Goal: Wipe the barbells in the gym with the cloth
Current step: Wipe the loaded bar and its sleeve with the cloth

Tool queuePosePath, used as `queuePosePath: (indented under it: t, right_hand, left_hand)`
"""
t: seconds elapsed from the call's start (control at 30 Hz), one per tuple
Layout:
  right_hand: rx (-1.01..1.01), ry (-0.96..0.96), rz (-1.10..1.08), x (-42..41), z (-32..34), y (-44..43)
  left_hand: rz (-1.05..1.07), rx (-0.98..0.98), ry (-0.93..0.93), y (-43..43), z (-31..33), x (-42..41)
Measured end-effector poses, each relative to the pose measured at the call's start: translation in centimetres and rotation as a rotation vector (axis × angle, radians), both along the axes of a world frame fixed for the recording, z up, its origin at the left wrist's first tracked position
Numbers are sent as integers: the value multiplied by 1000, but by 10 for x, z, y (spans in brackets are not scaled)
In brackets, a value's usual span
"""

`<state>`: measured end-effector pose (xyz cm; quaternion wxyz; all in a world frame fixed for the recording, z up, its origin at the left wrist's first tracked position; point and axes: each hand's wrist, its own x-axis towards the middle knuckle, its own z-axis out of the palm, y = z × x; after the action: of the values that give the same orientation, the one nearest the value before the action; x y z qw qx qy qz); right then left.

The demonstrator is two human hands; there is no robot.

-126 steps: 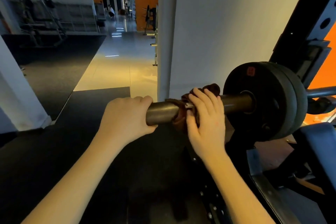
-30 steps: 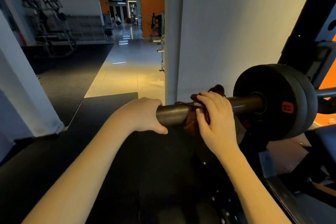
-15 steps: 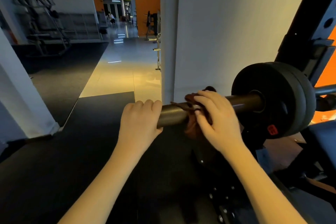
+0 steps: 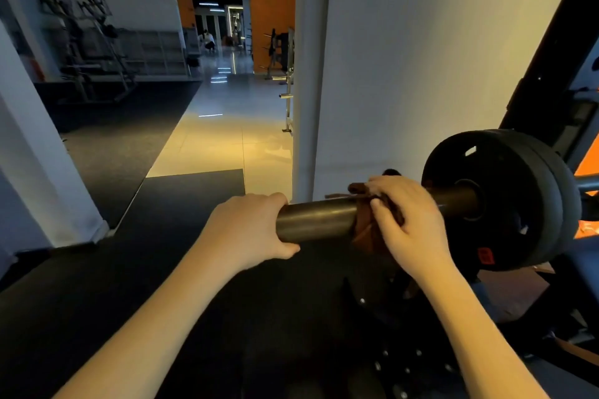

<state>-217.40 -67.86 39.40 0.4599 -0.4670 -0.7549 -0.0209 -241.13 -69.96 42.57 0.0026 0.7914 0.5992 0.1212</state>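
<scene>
The barbell's dark metal sleeve (image 4: 319, 219) runs left to right at mid frame, with black weight plates (image 4: 505, 201) loaded on its right part. My left hand (image 4: 246, 230) grips the free end of the sleeve, fingers curled over the top. A dark brown cloth (image 4: 363, 230) is wrapped round the sleeve just left of the plates. My right hand (image 4: 411, 220) holds the cloth against the bar, fingers curled over it. Most of the cloth is hidden under that hand.
A black rack upright (image 4: 551, 68) rises at the right, behind the plates. A white pillar (image 4: 389, 58) stands directly behind the bar. Black rubber flooring (image 4: 129, 269) lies below, tiled floor (image 4: 220, 139) beyond. Gym machines (image 4: 87, 52) stand far left. A person (image 4: 207, 40) crouches far down the hall.
The plates have turned, their red label moving round the lower face. My left hand has rolled on the sleeve's end. My right hand stays on the cloth.
</scene>
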Motion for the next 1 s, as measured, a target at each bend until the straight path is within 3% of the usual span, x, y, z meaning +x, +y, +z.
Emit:
queuePosePath:
  t: [0.1,0.3,0.37,0.5,0.6,0.77,0.87,1.0]
  right_hand:
    - [54,104,-233,-28,0,1]
    - [100,-103,33,-40,-4,-10]
    - [84,-139,-25,-18,3,-2]
    - [73,52,-280,-20,6,4]
    - [118,5,-191,-55,-7,-7]
    - [61,-134,100,-37,0,-7]
    - [103,-103,-4,-17,5,1]
    - [91,1,-166,-61,-1,-6]
  left_hand:
    - [35,180,56,-5,-8,1]
    - [47,493,143,-12,-30,6]
    - [47,414,106,-16,-23,10]
    - [40,43,-47,-10,0,-8]
    - [48,-28,-93,-8,0,-9]
    - [58,143,-67,-11,-13,-9]
    - [51,320,14,-16,-23,-5]
    - [68,435,-16,-19,-33,-3]
